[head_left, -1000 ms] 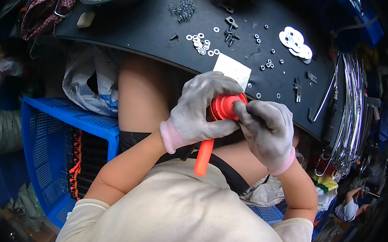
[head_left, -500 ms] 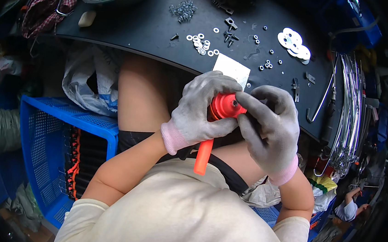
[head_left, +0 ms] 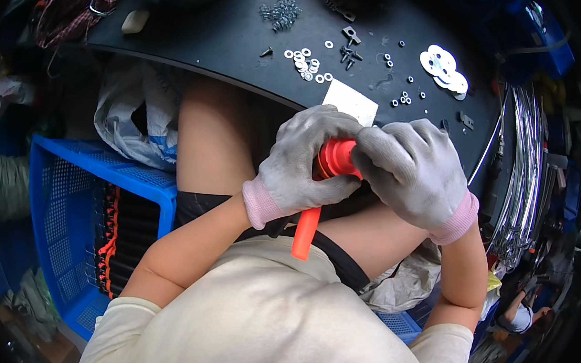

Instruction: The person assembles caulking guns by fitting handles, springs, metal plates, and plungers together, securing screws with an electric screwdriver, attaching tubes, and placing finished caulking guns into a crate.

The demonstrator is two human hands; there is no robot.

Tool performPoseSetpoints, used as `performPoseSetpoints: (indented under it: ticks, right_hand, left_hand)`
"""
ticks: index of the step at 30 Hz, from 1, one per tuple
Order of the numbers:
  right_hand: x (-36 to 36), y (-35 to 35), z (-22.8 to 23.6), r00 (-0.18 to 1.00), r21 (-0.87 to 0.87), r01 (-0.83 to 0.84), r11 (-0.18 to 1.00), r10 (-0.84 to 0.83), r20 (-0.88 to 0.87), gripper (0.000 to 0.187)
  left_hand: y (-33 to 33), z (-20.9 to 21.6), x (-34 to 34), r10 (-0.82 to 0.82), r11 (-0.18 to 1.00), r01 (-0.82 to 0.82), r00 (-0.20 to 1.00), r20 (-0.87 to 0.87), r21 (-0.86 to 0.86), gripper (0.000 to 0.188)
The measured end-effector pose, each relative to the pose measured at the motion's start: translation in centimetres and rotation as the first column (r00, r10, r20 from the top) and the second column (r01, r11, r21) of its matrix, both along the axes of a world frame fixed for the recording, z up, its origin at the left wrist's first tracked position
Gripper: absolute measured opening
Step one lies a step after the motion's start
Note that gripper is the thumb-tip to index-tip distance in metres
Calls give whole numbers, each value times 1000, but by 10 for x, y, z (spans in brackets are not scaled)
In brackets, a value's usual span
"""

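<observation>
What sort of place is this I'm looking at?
Probably a small assembly workshop: loose metal washers and coil springs lie on a dark worktable, and a blue plastic crate holds a row of black parts.

Pale grey gloves (head_left: 282, 170) covered the left hand (head_left: 306, 156) and the right hand (head_left: 410, 170), with darker smudging along the right fingers (head_left: 372, 169). Pink ribbed cuffs (head_left: 260, 205) sat just behind each hand; farther back came a cream short-sleeved shirt (head_left: 271, 318) and black shorts (head_left: 195, 209).
</observation>
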State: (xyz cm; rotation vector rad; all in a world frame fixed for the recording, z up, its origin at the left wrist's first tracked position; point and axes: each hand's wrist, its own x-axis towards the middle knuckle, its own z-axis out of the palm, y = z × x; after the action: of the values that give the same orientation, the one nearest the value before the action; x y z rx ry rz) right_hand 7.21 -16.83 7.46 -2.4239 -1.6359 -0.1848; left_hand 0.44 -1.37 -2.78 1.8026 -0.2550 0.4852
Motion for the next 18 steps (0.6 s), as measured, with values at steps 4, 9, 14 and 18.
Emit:
performPoseSetpoints:
  ticks: [4, 9, 14, 18]
  right_hand:
    - [1, 2, 6, 987, -49, -138, 989, 142, 77, 31]
    - [9, -1, 2, 980, -89, -200, 976, 201, 7, 30]
    - [19, -15, -4, 981, -22, -192, 981, 191, -6, 40]
    - [15, -15, -27, 970, 152, -5, 988, 42, -240, 41]
  left_hand:
    - [1, 0, -1, -20, 1000, 20, 999, -36, 1, 46]
    - [6, -2, -5, -68, 998, 68, 992, -105, -7, 53]
    - [5, -2, -4, -105, 994, 108, 986, -127, 17, 66]
    - [5, -6, -2, -57, 997, 68, 973, -224, 43, 96]
